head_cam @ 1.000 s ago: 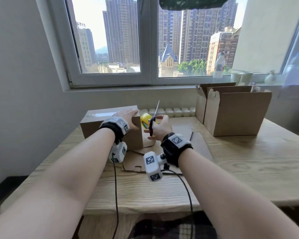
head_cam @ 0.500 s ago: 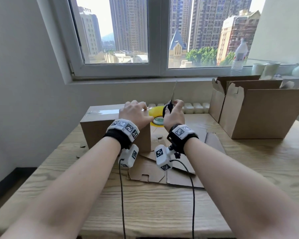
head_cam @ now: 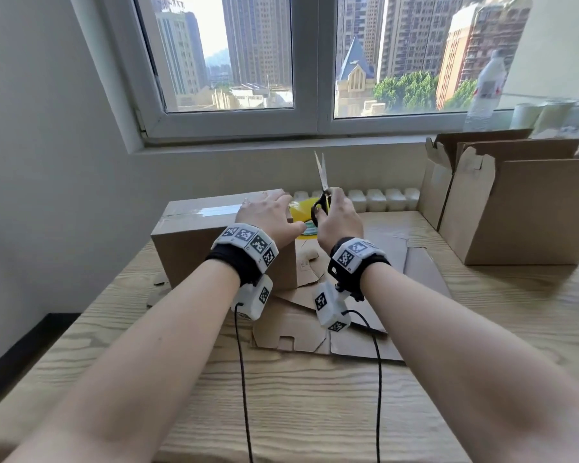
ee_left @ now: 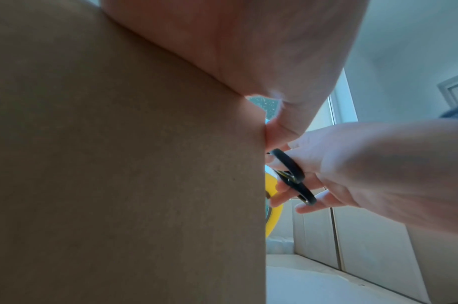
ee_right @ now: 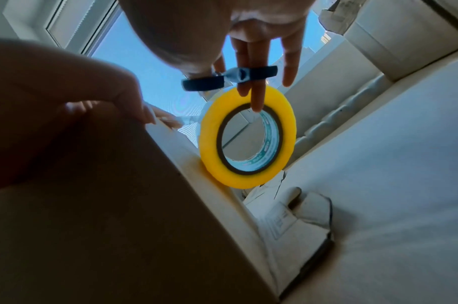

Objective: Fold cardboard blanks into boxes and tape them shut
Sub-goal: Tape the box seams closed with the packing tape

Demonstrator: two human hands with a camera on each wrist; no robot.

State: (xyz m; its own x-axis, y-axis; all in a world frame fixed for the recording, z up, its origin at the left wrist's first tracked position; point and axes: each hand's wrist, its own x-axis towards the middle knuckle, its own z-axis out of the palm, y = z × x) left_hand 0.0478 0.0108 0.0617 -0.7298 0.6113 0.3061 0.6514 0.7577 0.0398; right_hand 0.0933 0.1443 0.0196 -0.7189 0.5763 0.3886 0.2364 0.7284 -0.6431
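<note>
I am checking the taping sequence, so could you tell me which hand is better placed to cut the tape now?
Right. The right hand already grips the scissors, blades up, beside the yellow tape roll. The left hand rests on the taped box, steadying it.

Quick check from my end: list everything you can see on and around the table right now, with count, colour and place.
closed box: 1, brown, table left, clear tape along its top
tape roll: 1, yellow, on edge beside the closed box's right end
scissors: 1, black handles, blades up and slightly apart, in the right hand
flat cardboard blanks: several, brown, lying on the table under the wrists
open boxes: 2, brown, table right, flaps up
table: 1, light wood
bottle: 1, clear, windowsill right
cups: 2, pale, windowsill right, blurred
left hand: presses the closed box's right end
right hand: grips the scissors
</note>
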